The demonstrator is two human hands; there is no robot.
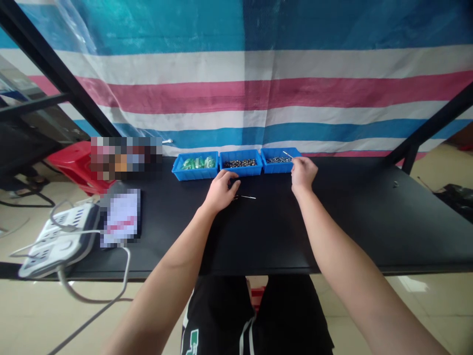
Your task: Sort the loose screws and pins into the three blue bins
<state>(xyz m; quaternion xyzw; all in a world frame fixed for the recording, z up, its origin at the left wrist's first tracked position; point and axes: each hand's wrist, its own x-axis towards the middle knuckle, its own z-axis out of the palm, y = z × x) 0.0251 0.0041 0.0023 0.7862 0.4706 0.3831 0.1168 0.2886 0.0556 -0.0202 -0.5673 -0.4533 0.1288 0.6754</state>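
A thin metal rod [287, 154] is pinched near one end in the fingers of the right hand [304, 173], its free end pointing away to the left, above the right blue bin [281, 168]. A second thin rod [248, 197] is beside the left hand [220, 191], just right of its thumb, low over the desk [351, 222]. Those left fingers are curled with the thumb spread apart; I cannot tell whether they grip that rod or it simply lies there.

Likely trouble: being so slim and held by one end, the right rod could twist or slip if the pinch loosens, and would probably fall among the loose pieces below. The left rod could roll if the hand knocks it.

Counting outward: two rods by the hands; three blue bins in a row beyond the fingers. The right bin and the middle bin [242, 171] hold metal pieces too many to count; the left bin [195, 174] holds green packets, overlapping and uncountable. Well left of the left fingers are one power strip [62, 244] and one red stool [68, 160]. Behind the bins hangs one striped sheet [185, 96].
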